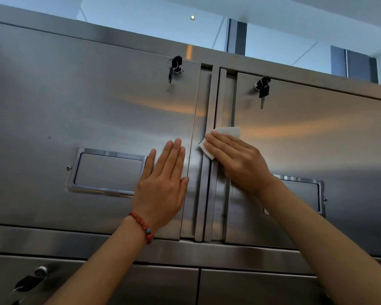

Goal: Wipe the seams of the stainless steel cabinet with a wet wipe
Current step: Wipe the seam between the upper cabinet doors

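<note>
A stainless steel cabinet fills the view, with two upper doors that meet at a vertical centre seam. My right hand lies flat with straight fingers and presses a white wet wipe against the seam at about mid-height of the doors. The wipe sticks out above and to the left of the fingers. My left hand, with a red bead bracelet on the wrist, rests flat and open on the left door just left of the seam.
Keys hang from a lock at the top of the left door and of the right door. Each door has a recessed handle. Lower doors sit under a horizontal rail; another key hangs at lower left.
</note>
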Demonstrator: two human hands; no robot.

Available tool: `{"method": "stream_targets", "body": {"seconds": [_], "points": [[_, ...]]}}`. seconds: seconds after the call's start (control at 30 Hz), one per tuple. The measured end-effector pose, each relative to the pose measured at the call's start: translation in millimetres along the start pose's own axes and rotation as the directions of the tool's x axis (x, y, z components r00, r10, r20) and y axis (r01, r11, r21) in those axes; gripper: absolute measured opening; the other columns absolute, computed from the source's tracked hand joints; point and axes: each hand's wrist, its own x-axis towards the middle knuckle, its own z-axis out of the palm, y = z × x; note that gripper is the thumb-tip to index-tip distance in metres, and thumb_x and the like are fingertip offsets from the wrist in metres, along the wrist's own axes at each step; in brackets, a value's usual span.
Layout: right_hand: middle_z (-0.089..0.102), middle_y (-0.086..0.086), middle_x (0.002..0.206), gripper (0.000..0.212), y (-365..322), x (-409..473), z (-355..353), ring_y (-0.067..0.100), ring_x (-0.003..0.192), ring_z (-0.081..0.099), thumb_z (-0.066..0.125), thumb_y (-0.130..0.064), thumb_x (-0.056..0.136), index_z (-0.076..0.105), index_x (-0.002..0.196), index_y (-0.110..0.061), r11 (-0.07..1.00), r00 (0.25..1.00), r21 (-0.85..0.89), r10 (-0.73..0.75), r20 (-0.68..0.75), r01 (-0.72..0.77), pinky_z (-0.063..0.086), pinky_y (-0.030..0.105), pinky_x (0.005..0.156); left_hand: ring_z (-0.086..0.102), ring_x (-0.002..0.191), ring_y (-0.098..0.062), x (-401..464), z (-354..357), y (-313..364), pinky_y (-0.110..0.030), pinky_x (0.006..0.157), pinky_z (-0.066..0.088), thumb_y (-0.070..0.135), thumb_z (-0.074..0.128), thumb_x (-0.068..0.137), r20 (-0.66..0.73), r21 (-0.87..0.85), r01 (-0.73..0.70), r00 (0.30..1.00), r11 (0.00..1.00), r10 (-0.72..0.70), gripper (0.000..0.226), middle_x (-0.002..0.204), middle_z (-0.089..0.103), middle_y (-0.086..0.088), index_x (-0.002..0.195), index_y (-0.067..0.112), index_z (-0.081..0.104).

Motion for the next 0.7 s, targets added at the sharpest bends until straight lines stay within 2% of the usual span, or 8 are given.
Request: {"method": "stream_targets", "body": {"seconds": [0.57,0.7], "points": [[0.063,0.022,0.116,0.043,-9.5,-4.0,2.6,0.033,0.109,0.061,0.079,0.002,0.071,0.066,0.111,0.004,0.997,0.998,0.024,0.070,0.002,-0.070,0.045,0.044,0.096,0.029,0.137,-0.033,0.4,-1.4,0.0,-0.053,0.110,0.027,0.033,0.027,0.095,0.007,0.015,-0.004,1.000,1.000,0.004,0.057,0.147,0.030,-0.021,0.139,-0.003,0.036],[0.063,0.023,0.115,0.041,-1.8,6.7,2.8,0.035,0.108,0.061,0.078,0.004,0.072,0.065,0.111,0.006,0.996,0.996,0.011,0.088,0.006,-0.088,0.050,0.046,0.092,0.030,0.136,-0.033,0.4,-1.6,0.2,-0.054,0.109,0.028,0.033,0.027,0.095,0.009,0.010,0.002,1.000,1.000,-0.002,0.057,0.147,0.031,-0.021,0.138,-0.003,0.037]]}}
